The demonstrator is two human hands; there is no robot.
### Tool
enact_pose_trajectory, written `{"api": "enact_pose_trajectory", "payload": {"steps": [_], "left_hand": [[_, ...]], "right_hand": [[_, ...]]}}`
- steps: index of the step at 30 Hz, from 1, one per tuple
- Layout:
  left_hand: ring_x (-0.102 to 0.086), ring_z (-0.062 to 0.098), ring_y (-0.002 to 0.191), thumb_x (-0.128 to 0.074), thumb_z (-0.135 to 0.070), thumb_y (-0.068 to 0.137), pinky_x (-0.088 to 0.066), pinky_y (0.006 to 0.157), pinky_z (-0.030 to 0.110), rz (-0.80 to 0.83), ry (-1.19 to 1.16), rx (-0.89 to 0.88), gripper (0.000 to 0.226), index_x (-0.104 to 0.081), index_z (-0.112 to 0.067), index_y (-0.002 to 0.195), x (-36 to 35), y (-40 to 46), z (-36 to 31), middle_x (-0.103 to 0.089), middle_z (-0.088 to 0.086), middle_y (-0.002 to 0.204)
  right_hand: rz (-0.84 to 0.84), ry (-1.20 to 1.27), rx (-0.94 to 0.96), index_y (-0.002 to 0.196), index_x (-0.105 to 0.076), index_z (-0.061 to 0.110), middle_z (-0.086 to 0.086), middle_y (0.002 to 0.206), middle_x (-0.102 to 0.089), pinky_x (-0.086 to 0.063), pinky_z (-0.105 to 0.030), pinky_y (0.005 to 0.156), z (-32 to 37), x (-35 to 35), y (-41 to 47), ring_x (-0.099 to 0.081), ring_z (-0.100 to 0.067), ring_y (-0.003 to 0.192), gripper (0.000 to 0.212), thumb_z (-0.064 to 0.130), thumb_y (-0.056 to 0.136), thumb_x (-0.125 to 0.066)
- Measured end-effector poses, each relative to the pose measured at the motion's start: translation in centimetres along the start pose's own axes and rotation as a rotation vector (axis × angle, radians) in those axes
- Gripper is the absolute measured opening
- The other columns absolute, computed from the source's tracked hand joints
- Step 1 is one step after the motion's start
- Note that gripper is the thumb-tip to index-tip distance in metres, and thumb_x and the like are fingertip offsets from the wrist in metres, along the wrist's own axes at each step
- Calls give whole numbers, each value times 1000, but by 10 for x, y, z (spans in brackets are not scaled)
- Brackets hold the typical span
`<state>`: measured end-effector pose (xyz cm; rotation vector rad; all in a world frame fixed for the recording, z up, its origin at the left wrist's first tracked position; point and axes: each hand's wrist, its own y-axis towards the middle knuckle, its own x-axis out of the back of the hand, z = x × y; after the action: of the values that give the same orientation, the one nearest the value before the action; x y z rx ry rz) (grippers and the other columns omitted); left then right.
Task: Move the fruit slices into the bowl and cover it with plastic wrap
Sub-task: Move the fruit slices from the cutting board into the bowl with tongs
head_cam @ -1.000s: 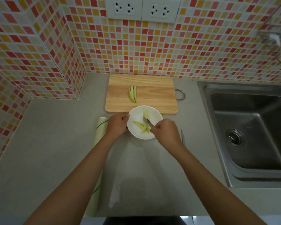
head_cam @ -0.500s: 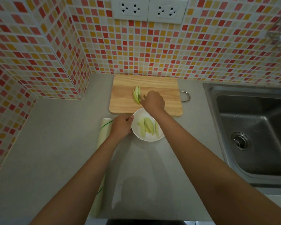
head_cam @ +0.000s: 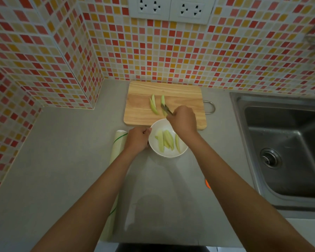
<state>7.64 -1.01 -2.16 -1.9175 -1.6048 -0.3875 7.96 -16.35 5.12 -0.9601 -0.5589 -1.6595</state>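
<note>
spanning corner, grey counter (head_cam: pixel 62 160) (mosaic wall (head_cam: pixel 189 57)), steel sink (head_cam: pixel 284 195) right.

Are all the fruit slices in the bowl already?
No, some fruit slices are still on the cutting board, beyond the white bowl.

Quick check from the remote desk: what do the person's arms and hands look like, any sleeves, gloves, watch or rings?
Both forearms are bare from the bottom edge of the picture to the wrists, with no sleeves showing. The left hand and the right hand wear no gloves. No watch, bracelet or ring shows on what is visible of the wrists and the backs of the hands.
</note>
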Motion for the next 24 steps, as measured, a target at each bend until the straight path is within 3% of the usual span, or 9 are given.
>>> {"api": "enact_pose_trajectory", "payload": {"steps": [3, 6, 10, 17, 21, 24], "left_hand": [[-68, 35, 76, -46, -27, 99, -54, 81, 43, 6, 12, -7, 44, -69, 6, 83, 0, 0, 0, -72, 19, 78], [-68, 36, 76, -46, -28, 100, -54, 82, 43, 2, 23, -18, 44, -71, 5, 86, 0, 0, 0, -72, 21, 80], [-68, 36, 76, -46, -27, 100, -52, 82, 42, -8, 49, -40, 45, -68, 7, 80, 1, -2, -1, -71, 22, 75], [-67, 38, 81, -48, -27, 99, -54, 80, 46, -8, 26, -23, 43, -69, 7, 82, 1, -1, -3, -71, 23, 81], [-67, 39, 82, -48, -27, 99, -54, 82, 50, -2, -9, 1, 42, -68, 7, 85, 1, -2, -3, -71, 23, 82], [-66, 36, 78, -48, -27, 99, -54, 81, 47, 0, -2, 0, 40, -68, 5, 85, 1, -2, -3, -70, 17, 76]], "right_hand": [[-7, 36, -1, 45, -35, 12, 1, 43, -27, -17, -26, 43, -22, 17, -48, -27, -14, 41, 40, 14, 75, -61], [77, -57, -21, 52, -49, 4, -2, 44, -32, -24, -28, 46, -43, 20, -88, -36, -19, 46, 33, 18, 79, -61], [175, -201, -35, 69, -61, 1, -8, 61, -53, -36, -29, 51, -49, 17, -99, -53, -25, 60, 28, 24, 84, -58], [30, -37, 18, 50, -37, 16, 4, 50, -39, -21, -25, 43, -7, 7, -38, -43, -18, 49, 40, 29, 79, -63], [108, -135, 56, 59, -38, 15, 3, 66, -49, -29, -27, 52, 23, -19, 5, -49, -23, 67, 35, 24, 85, -60], [126, -223, 67, 82, -60, 9, -7, 93, -65, -36, -28, 61, 31, -33, 26, -61, -26, 82, 6, 14, 86, -56]]}}
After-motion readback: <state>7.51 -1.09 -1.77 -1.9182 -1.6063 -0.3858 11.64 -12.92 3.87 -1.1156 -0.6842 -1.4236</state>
